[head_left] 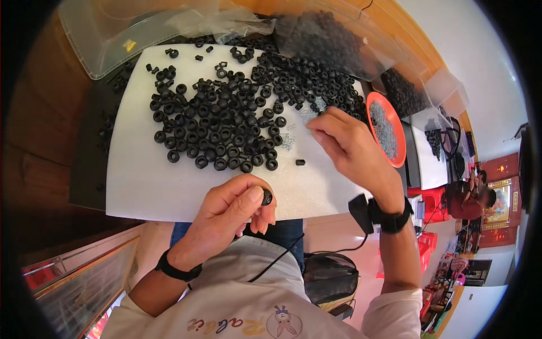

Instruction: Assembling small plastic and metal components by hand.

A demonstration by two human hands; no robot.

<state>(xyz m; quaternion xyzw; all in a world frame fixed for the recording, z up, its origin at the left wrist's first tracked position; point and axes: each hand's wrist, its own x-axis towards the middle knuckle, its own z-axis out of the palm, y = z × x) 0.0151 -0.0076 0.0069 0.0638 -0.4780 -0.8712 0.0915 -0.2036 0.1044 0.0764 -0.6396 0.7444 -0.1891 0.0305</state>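
My left hand point(234, 204), close to the near edge of the white foam board point(132, 186), pinches a round black plastic piece point(267, 196) between thumb and fingers. A hole or slot shows in the piece. Farther right, my right hand point(353, 148) is over the board with thumb and fingertips drawn together beside a small pile of clear bits point(308, 112). What those fingertips hold, if anything, is too small to make out. A heap of round black hollow pieces point(217, 121) covers the board's middle. One small black cylinder point(300, 162) lies alone between my hands.
An orange bowl point(403, 148) of small grey-clear bits stands to the right. Clear plastic tubs and bags of black parts point(333, 42) line the far side. A clear bin point(84, 51) is at the far left. A person point(471, 198) sits in the right background.
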